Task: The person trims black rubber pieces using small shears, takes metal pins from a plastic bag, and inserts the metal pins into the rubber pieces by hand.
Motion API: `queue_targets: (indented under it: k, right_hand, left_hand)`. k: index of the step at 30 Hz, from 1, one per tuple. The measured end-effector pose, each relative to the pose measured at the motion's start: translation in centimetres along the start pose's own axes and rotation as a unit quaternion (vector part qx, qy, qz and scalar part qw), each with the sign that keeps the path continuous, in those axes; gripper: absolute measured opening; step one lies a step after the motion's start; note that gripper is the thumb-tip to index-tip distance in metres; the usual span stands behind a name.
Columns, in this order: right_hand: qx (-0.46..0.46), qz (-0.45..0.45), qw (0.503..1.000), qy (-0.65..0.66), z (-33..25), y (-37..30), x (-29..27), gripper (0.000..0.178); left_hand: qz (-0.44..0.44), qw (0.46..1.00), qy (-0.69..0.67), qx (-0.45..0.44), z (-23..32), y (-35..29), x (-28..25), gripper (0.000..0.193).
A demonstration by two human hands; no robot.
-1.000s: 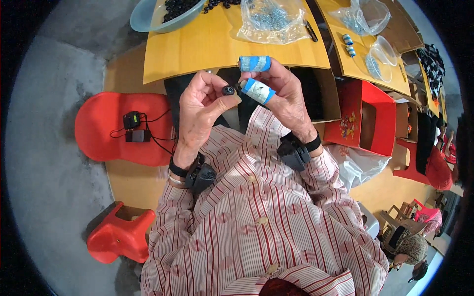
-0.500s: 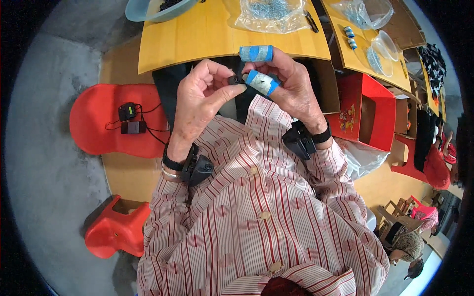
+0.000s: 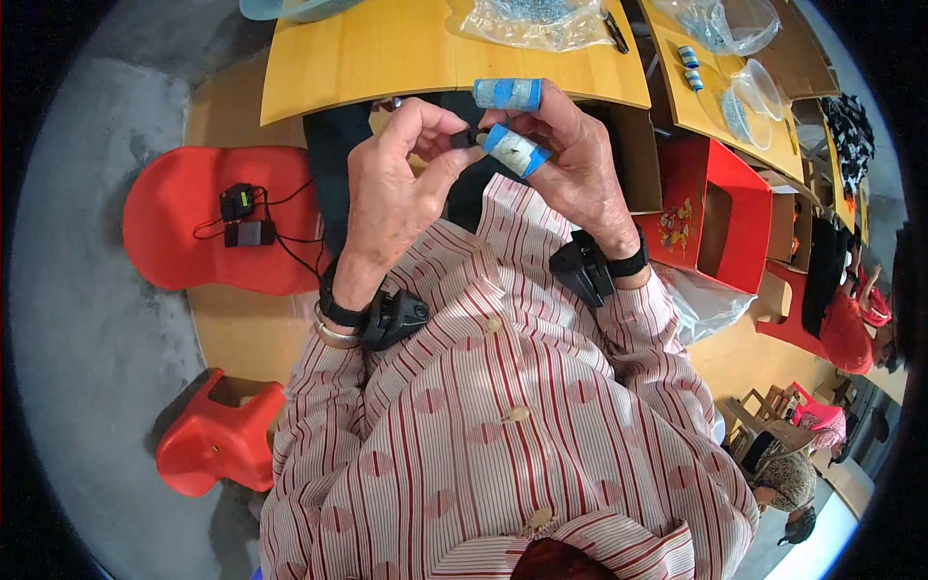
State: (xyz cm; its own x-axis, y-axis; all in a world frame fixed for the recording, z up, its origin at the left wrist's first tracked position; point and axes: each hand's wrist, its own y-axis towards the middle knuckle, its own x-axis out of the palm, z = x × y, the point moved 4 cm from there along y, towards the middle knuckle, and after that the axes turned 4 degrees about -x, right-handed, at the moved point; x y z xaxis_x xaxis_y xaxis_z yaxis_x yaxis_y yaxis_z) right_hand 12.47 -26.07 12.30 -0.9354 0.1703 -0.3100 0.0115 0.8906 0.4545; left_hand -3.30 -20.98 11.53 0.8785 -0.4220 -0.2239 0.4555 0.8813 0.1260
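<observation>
My left hand (image 3: 396,188) pinches a small black piece (image 3: 462,140) between thumb and fingertips, above my lap at the table's front edge. Close beside it, my right hand (image 3: 580,164) has its fingers curled in. Blue-and-white tape (image 3: 507,94) wraps its index finger, and more tape (image 3: 516,151) covers its thumb. The right thumb tip meets the black piece or lies right against it. What the right fingers hold, if anything, is hidden behind the taped thumb. Black devices are strapped to both wrists.
On the yellow table (image 3: 367,58) lie a plastic bag of small metal parts (image 3: 536,19) and a black cutter (image 3: 616,32). A red stool (image 3: 227,220) with a cabled black device stands left, a red bin (image 3: 710,208) right. Other people sit at the far right.
Both hands have risen slightly in the picture, still together. The black piece is turned a little in my left fingertips. The whole view has shifted a little.
</observation>
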Motion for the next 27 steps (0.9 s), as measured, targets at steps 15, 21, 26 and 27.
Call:
queue_targets:
  k: [15, 21, 26, 27]
  right_hand:
    - [-0.010, -0.007, 1.000, 0.006, 0.1, -0.6, -0.4, 0.028]
    - [-0.074, -0.046, 0.991, -0.100, -0.4, -0.4, -0.6, 0.031]
    - [-0.061, -0.017, 0.996, -0.066, -0.2, -0.4, 0.0, 0.031]
    - [-0.042, -0.021, 0.997, -0.057, 0.2, -0.6, 0.2, 0.031]
  left_hand:
    - [-0.025, 0.999, 0.019, 0.021, 0.0, 0.0, 0.7, 0.021]
    - [-0.021, 0.995, 0.082, 0.061, 1.1, -0.1, 0.4, 0.020]
    - [-0.045, 0.982, 0.159, 0.095, 1.5, -0.4, 0.4, 0.019]
    - [-0.048, 0.982, 0.157, 0.089, 1.2, -0.5, 0.4, 0.018]
